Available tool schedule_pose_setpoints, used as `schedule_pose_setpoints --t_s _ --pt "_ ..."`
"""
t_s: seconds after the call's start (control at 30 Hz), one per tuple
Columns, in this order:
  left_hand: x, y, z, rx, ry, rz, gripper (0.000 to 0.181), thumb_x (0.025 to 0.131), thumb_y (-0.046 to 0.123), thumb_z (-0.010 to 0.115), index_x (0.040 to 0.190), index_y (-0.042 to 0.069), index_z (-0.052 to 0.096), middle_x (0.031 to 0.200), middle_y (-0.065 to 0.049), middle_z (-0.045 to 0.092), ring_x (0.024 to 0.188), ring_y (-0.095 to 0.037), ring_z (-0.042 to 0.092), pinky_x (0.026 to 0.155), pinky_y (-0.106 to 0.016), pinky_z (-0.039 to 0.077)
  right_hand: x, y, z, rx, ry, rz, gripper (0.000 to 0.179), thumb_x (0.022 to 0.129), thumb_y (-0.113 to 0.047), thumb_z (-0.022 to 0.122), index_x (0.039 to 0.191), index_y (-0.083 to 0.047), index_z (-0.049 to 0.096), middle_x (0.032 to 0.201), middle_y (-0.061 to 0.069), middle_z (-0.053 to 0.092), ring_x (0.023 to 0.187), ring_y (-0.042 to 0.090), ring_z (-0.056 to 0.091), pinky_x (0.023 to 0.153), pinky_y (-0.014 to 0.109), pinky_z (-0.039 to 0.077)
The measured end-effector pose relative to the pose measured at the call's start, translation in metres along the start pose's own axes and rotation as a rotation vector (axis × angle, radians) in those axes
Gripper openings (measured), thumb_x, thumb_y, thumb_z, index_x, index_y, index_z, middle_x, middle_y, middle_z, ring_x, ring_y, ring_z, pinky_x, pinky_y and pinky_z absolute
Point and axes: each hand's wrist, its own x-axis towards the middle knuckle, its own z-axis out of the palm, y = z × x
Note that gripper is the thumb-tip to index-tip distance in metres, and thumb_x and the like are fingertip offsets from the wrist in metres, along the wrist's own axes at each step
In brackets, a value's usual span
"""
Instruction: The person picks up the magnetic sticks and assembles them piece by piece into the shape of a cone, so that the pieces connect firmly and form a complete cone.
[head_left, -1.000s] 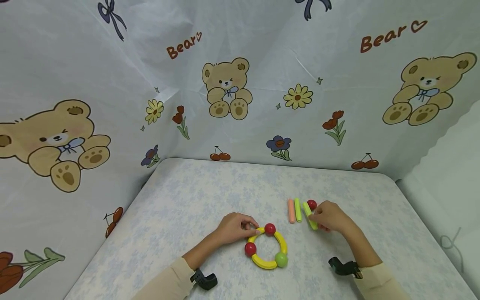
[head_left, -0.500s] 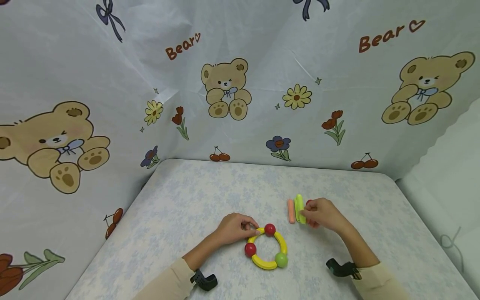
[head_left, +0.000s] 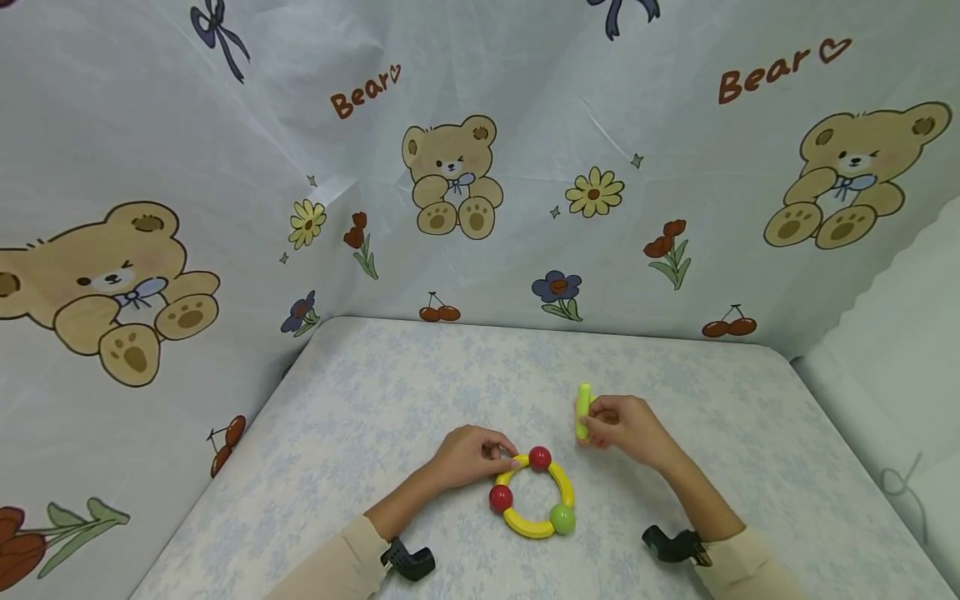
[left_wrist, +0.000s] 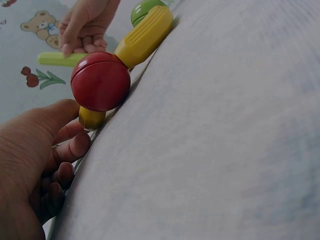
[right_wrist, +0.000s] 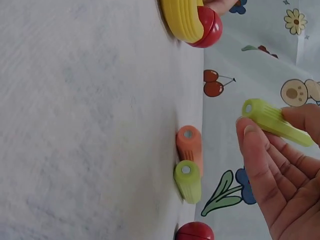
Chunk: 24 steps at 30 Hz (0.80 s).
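Note:
My right hand (head_left: pixel 626 429) pinches a light green magnetic rod (right_wrist: pixel 272 120) between thumb and fingers, raised off the table. A round metal dot shows on the rod's near end in the right wrist view. With thumb and forefinger my left hand (head_left: pixel 468 457) holds the upper-left part of a ring built from yellow curved magnetic rods (head_left: pixel 528 528). Joining the ring's pieces are two red balls (head_left: pixel 500 499) and a green ball (head_left: pixel 562 519). An orange rod (right_wrist: pixel 189 145) and another light green rod (right_wrist: pixel 188 182) lie side by side, mostly covered by the right hand in the head view.
In the right wrist view a loose red ball (right_wrist: pixel 195 232) sits past the rods. The table (head_left: pixel 420 367) has a pale blue mottled cover. A bear-printed cloth (head_left: pixel 525 275) hangs behind it. Each wrist carries a black camera (head_left: pixel 408 560).
The right hand has lifted the light green rod from beside the loose red ball and moved it left, over the other rods. The left hand and the ring have stayed put.

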Motion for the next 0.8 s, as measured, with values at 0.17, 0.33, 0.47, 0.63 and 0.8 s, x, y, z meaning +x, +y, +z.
schedule_pose_setpoints --t_s 0.17,0.33,0.47,0.63,0.8 --pt "0.0 0.001 0.0 -0.005 -0.001 -0.005 0.016 0.09 0.041 0.077 0.098 0.028 0.079 0.068 0.02 0.061 0.056 0.0 0.052 0.055 -0.019 0.042 -0.002 -0.008 0.007 0.04 0.027 -0.04 0.015 0.095 -0.012 0.073 0.1 0.002 0.069 0.083 0.005 0.072 0.07 0.025 0.071 0.063 0.03 0.059" --pt "0.0 0.0 0.0 -0.007 0.001 -0.003 0.017 0.09 0.042 0.077 0.098 0.028 0.079 0.068 0.02 0.061 0.057 0.0 0.053 0.055 -0.02 0.042 -0.006 -0.018 0.016 0.046 0.043 -0.081 0.013 0.094 -0.013 0.074 0.099 -0.001 0.07 0.083 0.004 0.072 0.069 0.026 0.071 0.063 0.032 0.06" --pt "0.0 -0.001 0.001 -0.007 0.004 -0.001 0.017 0.09 0.044 0.077 0.098 0.029 0.079 0.068 0.02 0.062 0.057 0.0 0.053 0.055 -0.02 0.043 -0.008 -0.021 0.023 0.037 0.027 -0.132 0.015 0.094 -0.015 0.074 0.1 -0.003 0.07 0.085 0.008 0.073 0.068 0.024 0.07 0.062 0.028 0.059" --pt "0.001 -0.002 0.001 -0.006 -0.001 0.001 0.016 0.09 0.043 0.077 0.098 0.029 0.079 0.067 0.02 0.061 0.056 0.0 0.053 0.055 -0.02 0.042 -0.008 -0.021 0.031 0.004 0.017 -0.182 0.014 0.093 -0.018 0.076 0.098 -0.006 0.072 0.087 0.008 0.074 0.071 0.016 0.069 0.064 0.024 0.058" --pt "0.001 -0.002 0.0 0.004 -0.004 0.003 0.017 0.09 0.043 0.077 0.098 0.028 0.079 0.067 0.02 0.061 0.055 0.0 0.052 0.055 -0.019 0.042 -0.008 -0.019 0.038 -0.027 0.011 -0.221 0.01 0.092 -0.017 0.077 0.097 -0.009 0.073 0.086 0.006 0.074 0.071 0.009 0.067 0.065 0.024 0.058"
